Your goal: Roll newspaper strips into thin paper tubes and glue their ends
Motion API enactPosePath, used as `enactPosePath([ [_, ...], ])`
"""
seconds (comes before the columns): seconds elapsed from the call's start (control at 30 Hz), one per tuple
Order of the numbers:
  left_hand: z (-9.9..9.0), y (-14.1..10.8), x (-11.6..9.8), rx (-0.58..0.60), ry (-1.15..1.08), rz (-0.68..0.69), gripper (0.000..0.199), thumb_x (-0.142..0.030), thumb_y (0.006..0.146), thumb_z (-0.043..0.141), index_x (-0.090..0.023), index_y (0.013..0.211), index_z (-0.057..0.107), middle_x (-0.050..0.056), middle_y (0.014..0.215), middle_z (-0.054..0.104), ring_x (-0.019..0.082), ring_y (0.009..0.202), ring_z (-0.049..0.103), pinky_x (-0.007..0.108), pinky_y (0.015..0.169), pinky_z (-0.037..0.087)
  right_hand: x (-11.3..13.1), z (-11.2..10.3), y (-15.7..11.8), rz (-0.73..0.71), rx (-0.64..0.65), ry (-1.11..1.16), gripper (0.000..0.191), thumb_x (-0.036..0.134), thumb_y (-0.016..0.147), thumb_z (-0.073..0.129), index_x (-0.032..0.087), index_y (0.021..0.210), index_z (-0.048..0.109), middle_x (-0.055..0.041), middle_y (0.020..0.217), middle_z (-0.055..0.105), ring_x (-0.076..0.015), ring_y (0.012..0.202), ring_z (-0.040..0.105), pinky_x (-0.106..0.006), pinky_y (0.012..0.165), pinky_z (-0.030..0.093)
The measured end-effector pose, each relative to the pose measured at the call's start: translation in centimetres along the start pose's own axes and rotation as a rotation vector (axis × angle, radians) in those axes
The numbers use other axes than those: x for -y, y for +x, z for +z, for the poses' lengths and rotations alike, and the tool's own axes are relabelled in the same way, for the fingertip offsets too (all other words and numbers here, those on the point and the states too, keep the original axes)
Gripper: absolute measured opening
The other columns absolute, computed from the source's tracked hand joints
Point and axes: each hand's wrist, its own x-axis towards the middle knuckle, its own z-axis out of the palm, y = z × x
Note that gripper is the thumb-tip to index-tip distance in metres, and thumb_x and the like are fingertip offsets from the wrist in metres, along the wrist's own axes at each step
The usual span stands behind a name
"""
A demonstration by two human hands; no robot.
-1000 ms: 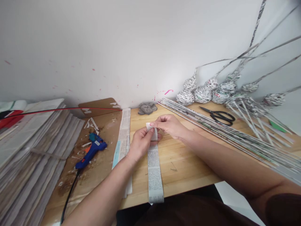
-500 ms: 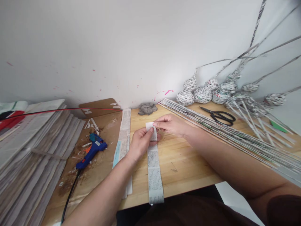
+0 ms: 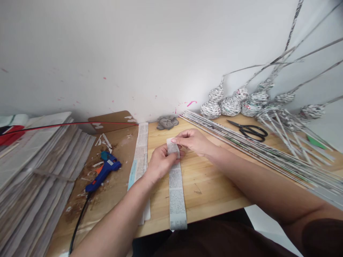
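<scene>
A long printed newspaper strip (image 3: 176, 192) runs from the middle of the wooden table down over its front edge. My left hand (image 3: 162, 159) grips the strip near its far end, thumb on top and fingers beneath. My right hand (image 3: 190, 140) pinches the strip's far end between thumb and index finger, just beyond the left hand. To the left lie more newspaper strips (image 3: 141, 150) in a flat stack. A crumpled grey cloth-like lump (image 3: 167, 122) rests behind the hands.
On the left are a blue glue gun (image 3: 104, 173) on stained cardboard and a tall newspaper stack (image 3: 40, 171). Rolled paper sticks (image 3: 241, 146), black scissors (image 3: 249, 130) and woven paper gourd shapes (image 3: 230, 106) lie to the right, with long stems rising.
My left thumb has slid down the strip, away from its far end. My right fingertips have moved slightly left across that end. The view has shifted a little.
</scene>
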Motion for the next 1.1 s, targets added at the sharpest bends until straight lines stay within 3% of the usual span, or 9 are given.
enactPosePath([
  [0.3, 0.0, 0.0, 0.1, 0.006, 0.028, 0.041, 0.027, -0.023, 0.071, 0.065, -0.014, 0.097, 0.064, 0.009, 0.091, 0.071, 0.022, 0.085, 0.066, 0.033, 0.073, 0.053, -0.1, 0.5, -0.2, 0.041, 0.036, 0.078, 0.031, 0.041, 0.063, 0.077, 0.016, 0.064, 0.058, 0.0025, 0.050, 0.056, -0.0084, 0.041, 0.048, -0.023, 0.040, 0.038],
  [0.5, -0.1, 0.2, 0.6, -0.036, 0.013, 0.085, 0.032, -0.035, 0.070, 0.071, -0.015, 0.094, 0.062, 0.008, 0.083, 0.070, 0.021, 0.079, 0.066, 0.032, 0.067, 0.054, -0.1, 0.7, -0.3, 0.043, 0.003, 0.056, 0.037, 0.043, 0.061, 0.078, 0.017, 0.062, 0.052, 0.0034, 0.049, 0.055, -0.0090, 0.040, 0.050, -0.023, 0.039, 0.043],
  [0.8, -0.3, 0.4, 1.2, -0.099, 0.021, 0.139, 0.032, -0.046, 0.074, 0.064, -0.015, 0.080, 0.068, 0.005, 0.076, 0.066, 0.017, 0.070, 0.062, 0.028, 0.059, 0.054, -1.0, 1.5, -0.5, -0.090, -0.090, -0.041, 0.038, 0.047, 0.063, 0.075, 0.018, 0.063, 0.050, 0.0016, 0.055, 0.058, -0.0107, 0.046, 0.054, -0.022, 0.042, 0.044],
  [1.0, -0.4, 0.3, 0.9, -0.093, -0.052, 0.086, 0.037, -0.048, 0.067, 0.070, -0.014, 0.082, 0.071, 0.007, 0.080, 0.068, 0.017, 0.072, 0.062, 0.026, 0.055, 0.053, -0.3, 0.8, -0.3, -0.078, 0.064, -0.080, 0.032, 0.046, 0.069, 0.071, 0.016, 0.079, 0.065, -0.0009, 0.064, 0.062, -0.0110, 0.051, 0.056, -0.023, 0.047, 0.046],
  [1.1, -0.4, 0.5, 1.0, -0.076, -0.071, 0.078, 0.036, -0.047, 0.070, 0.069, -0.013, 0.081, 0.070, 0.007, 0.078, 0.068, 0.015, 0.071, 0.062, 0.026, 0.060, 0.054, -0.1, 0.4, -0.4, -0.157, 0.090, -0.191, 0.027, 0.042, 0.073, 0.068, 0.015, 0.071, 0.068, -0.0015, 0.062, 0.063, -0.0114, 0.051, 0.057, -0.024, 0.049, 0.045],
])
